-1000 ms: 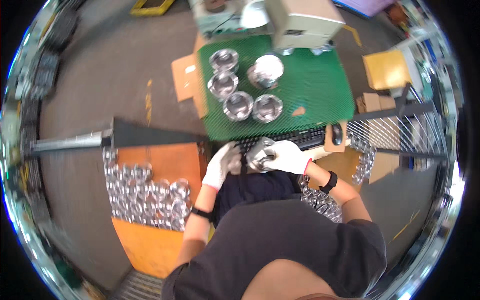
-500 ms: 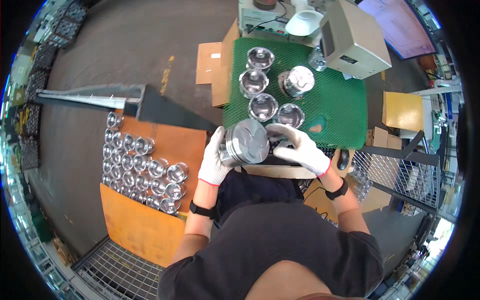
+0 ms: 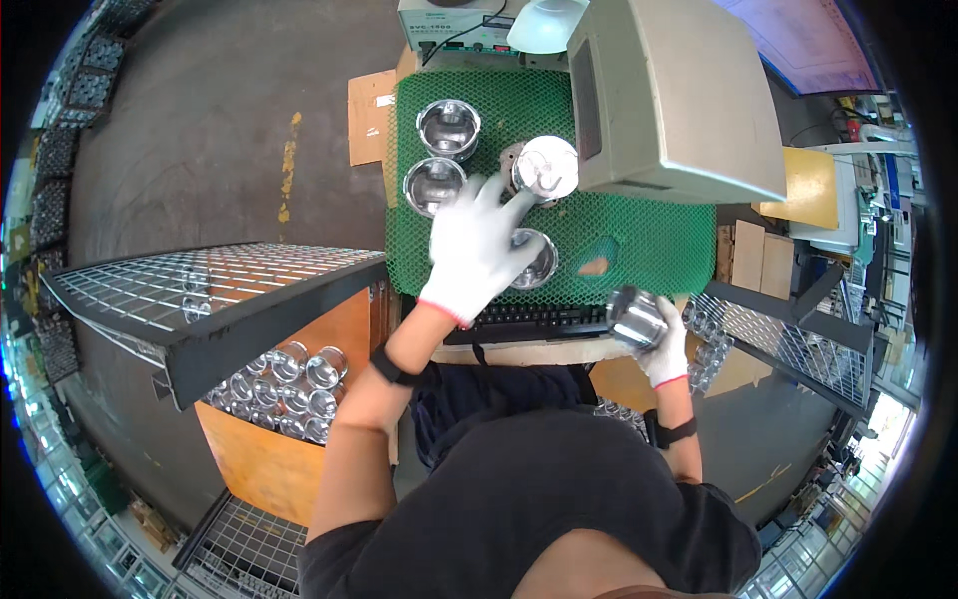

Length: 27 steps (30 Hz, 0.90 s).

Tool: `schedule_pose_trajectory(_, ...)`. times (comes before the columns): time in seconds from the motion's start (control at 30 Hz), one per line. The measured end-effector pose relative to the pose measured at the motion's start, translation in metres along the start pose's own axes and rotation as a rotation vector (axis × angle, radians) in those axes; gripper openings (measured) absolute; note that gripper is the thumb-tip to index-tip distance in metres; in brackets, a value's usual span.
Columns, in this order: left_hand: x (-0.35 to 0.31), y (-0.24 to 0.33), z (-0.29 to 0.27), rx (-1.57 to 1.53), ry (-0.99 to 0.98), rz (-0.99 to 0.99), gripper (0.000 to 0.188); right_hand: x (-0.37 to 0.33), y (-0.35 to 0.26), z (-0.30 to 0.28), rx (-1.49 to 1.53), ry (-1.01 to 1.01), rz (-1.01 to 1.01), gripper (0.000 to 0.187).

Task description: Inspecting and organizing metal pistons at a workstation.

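Observation:
My left hand (image 3: 471, 245), in a white glove, reaches over the green mesh mat with its fingers spread. Beneath and around it are metal pistons: one piston (image 3: 535, 262) partly behind the thumb, another piston (image 3: 433, 188) by the fingertips and a third piston (image 3: 449, 128) farther back. What lies directly under the palm is hidden. Near the fingers, a bright piston (image 3: 547, 168) stands crown up on a small round base. Off the mat's near right corner, my gloved right hand (image 3: 669, 349) grips a piston (image 3: 635, 317), slightly blurred.
A large beige box-shaped device (image 3: 689, 110) overhangs the green mat (image 3: 659, 235) at right. A black keyboard (image 3: 539, 321) lies along the near edge. At left, a mesh-panelled frame (image 3: 200, 299) rises beside many pistons on an orange board (image 3: 264, 464). More pistons sit at lower right.
The piston has passed from my left hand to my right, which carried it rightward. My left hand has moved forward over the mat with fingers spread. The view has shifted.

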<state>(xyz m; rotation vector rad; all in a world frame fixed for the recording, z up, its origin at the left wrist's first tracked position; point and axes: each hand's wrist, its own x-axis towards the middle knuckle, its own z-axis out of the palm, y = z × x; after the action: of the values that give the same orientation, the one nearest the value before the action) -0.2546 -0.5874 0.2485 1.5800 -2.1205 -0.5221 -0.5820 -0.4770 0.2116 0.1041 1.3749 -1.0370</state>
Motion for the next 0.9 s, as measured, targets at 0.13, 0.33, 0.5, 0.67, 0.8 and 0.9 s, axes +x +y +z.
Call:
schedule_pose_trajectory(0.13,0.076,0.019,0.037,0.209,-0.225,-0.02,0.06,0.01,-0.024,-0.015,0.005,0.025,-0.047,0.04)
schedule_pose_trajectory(0.33,0.091,-0.017,0.067,-0.204,-0.072,-0.028,0.059,0.05,-0.04,0.046,-0.287,-0.065,-0.234,0.036)
schedule_pose_trajectory(0.5,0.05,-0.033,0.011,-0.552,0.289,-0.171,0.089,0.096,-0.032,0.139,-1.015,-0.403,-0.839,0.053)
schedule_pose_trajectory(0.67,-0.037,-0.025,-0.05,-1.217,0.236,-0.436,0.092,0.103,0.001,0.218,-1.465,-0.154,-0.92,0.064)
schedule_pose_trajectory(0.8,-0.143,-0.07,-0.035,-1.37,0.201,-0.65,0.082,0.08,0.011,0.248,-1.833,-0.106,-1.262,0.064)
schedule_pose_trajectory(0.9,-0.209,-0.068,-0.027,-1.683,0.315,-0.873,0.068,0.082,0.008,0.247,-1.874,-0.118,-1.151,0.071)
